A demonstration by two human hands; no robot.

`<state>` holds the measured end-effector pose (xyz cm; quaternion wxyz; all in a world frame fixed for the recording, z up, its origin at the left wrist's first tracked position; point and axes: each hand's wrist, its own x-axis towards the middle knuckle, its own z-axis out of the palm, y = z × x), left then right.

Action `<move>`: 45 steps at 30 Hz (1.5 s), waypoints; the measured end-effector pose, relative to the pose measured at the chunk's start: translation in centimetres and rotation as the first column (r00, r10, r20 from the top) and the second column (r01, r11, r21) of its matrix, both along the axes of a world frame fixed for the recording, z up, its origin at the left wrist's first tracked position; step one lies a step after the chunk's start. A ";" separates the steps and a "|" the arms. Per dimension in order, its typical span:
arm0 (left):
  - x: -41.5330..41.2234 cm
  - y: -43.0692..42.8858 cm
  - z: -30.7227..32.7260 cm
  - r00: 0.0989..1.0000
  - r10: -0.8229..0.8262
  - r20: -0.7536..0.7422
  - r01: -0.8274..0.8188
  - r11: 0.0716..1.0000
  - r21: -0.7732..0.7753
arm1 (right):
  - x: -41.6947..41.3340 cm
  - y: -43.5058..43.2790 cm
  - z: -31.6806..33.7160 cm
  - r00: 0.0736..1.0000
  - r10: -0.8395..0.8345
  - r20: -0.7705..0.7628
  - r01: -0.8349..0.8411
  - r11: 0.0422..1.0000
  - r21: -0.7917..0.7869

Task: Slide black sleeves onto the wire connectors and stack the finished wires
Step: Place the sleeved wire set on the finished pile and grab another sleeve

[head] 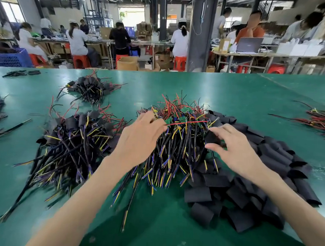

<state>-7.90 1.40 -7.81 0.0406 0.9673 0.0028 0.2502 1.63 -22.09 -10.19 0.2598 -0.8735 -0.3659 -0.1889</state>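
Beyond the green table (235, 93): workers (77, 41) on orange stools (81, 61), blue crate (11, 58), laptop (249, 45).

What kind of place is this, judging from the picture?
Probably a wire-harness assembly workshop: piles of wires and black sleeves on a green table, with workers at benches behind.

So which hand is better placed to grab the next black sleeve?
Right. The right hand hovers open at the sleeve pile; the left hand pinches a red wire.

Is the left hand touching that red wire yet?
Touching: the head view shows the left hand pinching one end of the red wire in its fingers.
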 end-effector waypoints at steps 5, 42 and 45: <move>-0.5 0.5 -1.4 0.998 -0.042 0.042 0.040 0.998 0.047 | -0.3 0.2 0.1 0.998 0.058 0.039 -0.062 0.992 0.109; -1.6 -0.2 -2.1 0.982 -0.091 0.165 0.062 0.983 0.172 | -0.9 0.0 0.3 0.966 0.093 0.240 -0.111 0.992 0.059; -1.6 -0.2 -2.1 0.986 -0.079 0.148 0.053 0.984 0.172 | -1.0 0.1 0.4 0.965 0.103 0.241 -0.133 0.985 0.112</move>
